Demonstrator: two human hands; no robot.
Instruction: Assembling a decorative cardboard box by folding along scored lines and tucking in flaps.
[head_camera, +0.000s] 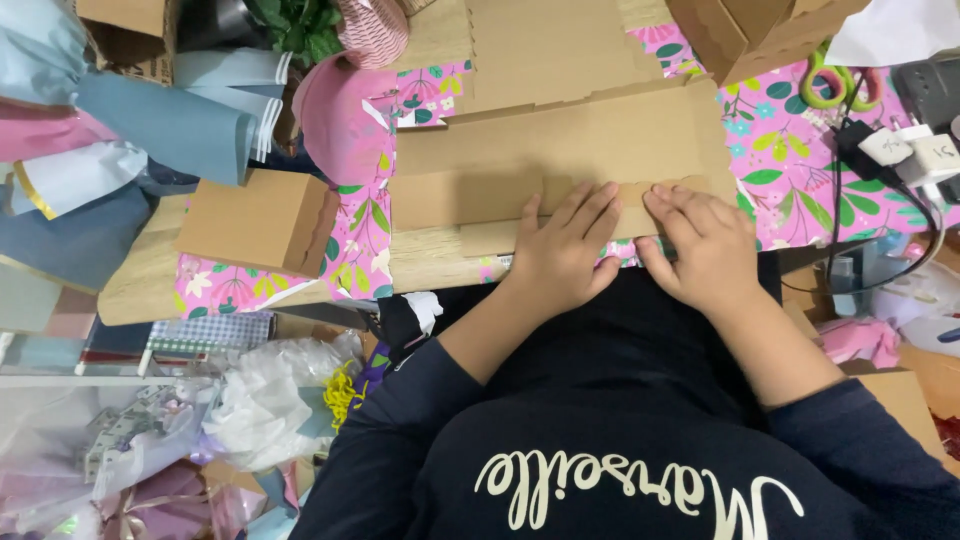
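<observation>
Here both hands lie flat, fingers together: the left hand (562, 252) and right hand (705, 245) press the near flap of a flattened cardboard box (560, 150), apparently creasing it against the desk (430, 262). Neither grip pinches anything. Floral wrapping paper (800, 170) lies underneath; scissors (835, 85) rest well apart.

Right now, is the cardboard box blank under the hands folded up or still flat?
Mostly flat. The cardboard blank lies spread on the table; the left hand and right hand press its near flap down. No walls stand up.
</observation>
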